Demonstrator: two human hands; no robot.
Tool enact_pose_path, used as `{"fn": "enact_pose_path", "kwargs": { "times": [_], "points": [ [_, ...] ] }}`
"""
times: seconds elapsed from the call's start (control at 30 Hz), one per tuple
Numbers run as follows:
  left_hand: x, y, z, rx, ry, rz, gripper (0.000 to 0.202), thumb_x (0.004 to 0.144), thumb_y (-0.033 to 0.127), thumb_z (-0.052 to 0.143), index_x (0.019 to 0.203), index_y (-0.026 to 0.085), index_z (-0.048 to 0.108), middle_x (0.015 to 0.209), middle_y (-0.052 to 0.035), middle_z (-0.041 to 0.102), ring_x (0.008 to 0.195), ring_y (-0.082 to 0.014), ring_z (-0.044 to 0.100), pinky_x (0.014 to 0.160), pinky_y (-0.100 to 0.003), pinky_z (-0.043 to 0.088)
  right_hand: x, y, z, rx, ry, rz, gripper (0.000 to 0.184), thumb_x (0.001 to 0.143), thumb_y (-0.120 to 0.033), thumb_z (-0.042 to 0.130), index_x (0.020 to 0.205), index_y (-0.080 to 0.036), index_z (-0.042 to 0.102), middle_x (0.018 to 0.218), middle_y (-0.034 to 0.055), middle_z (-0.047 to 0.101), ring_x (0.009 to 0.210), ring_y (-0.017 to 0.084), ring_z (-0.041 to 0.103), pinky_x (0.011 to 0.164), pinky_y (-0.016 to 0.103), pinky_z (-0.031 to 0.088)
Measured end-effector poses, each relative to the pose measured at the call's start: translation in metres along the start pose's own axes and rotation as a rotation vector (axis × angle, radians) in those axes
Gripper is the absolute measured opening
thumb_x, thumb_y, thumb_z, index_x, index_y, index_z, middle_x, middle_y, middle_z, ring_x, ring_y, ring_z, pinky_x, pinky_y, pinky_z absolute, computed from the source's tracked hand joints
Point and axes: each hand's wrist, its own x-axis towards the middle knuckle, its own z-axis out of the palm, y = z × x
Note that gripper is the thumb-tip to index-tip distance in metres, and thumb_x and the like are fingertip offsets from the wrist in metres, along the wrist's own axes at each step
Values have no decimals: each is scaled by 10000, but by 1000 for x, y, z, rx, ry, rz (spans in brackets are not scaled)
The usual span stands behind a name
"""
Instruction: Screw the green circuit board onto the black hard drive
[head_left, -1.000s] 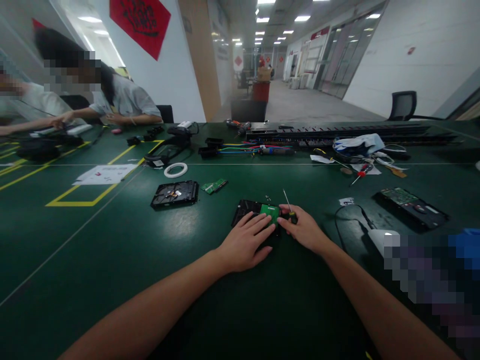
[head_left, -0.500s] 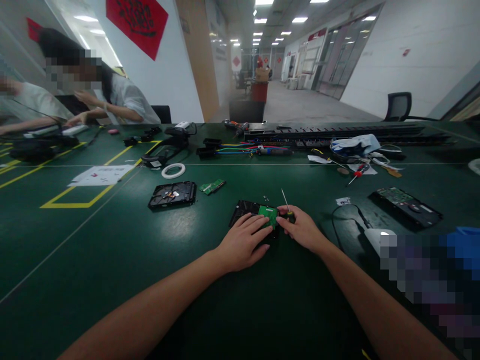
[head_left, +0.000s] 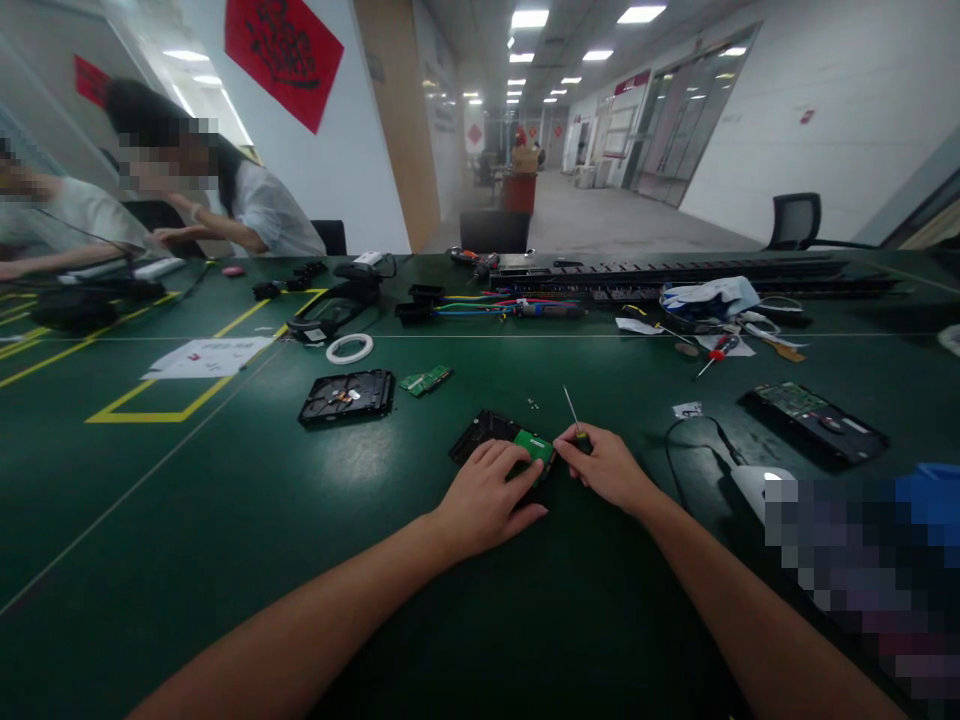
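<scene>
A black hard drive (head_left: 477, 436) lies tilted on the green table, with a green circuit board (head_left: 534, 446) at its right end. My left hand (head_left: 491, 500) lies over the near side of the drive, its fingers curled onto the board and its thumb low at the near edge. In my right hand (head_left: 604, 462) sits a screwdriver (head_left: 582, 438), its thin shaft pointing up and away from the drive. The right thumb and index fingertips touch the right edge of the board. Several tiny screws (head_left: 533, 404) lie just beyond the drive.
Another hard drive (head_left: 346, 397) and a loose circuit board (head_left: 426, 381) lie left; a third drive (head_left: 816, 422) lies right. A tape roll (head_left: 349, 348), a red screwdriver (head_left: 718, 354), a cabled white device (head_left: 757, 488) and coloured wires (head_left: 472, 304) surround them. Two people sit far left.
The hard drive has turned slightly, its left end shifting left and nearer me. My left fingers have curled more over the board. The screwdriver stays in my right hand.
</scene>
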Motion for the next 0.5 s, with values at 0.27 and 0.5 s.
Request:
{"fn": "enact_pose_path", "kwargs": {
  "times": [0.27,0.5],
  "points": [
    [-5,-4,5,5,57,-36,446,986,260,618,1428,195,623,1410,-119,646,1334,-288,615,1267,-534,390,-2,-3,1,-2,0,26,233,963,-449,625,991,-229,695,670,-21,674,521,146,598,527,283,452],
    [-5,-11,4,34,66,-143,433,955,125,589,1383,179,633,1446,-124,651,1399,-274,593,1299,-546,355,2,10,4,151,195,-3,474,908,-467,709,1296,-250,544,1242,100,680,716,177,707,520,307,550]
  ]
}}
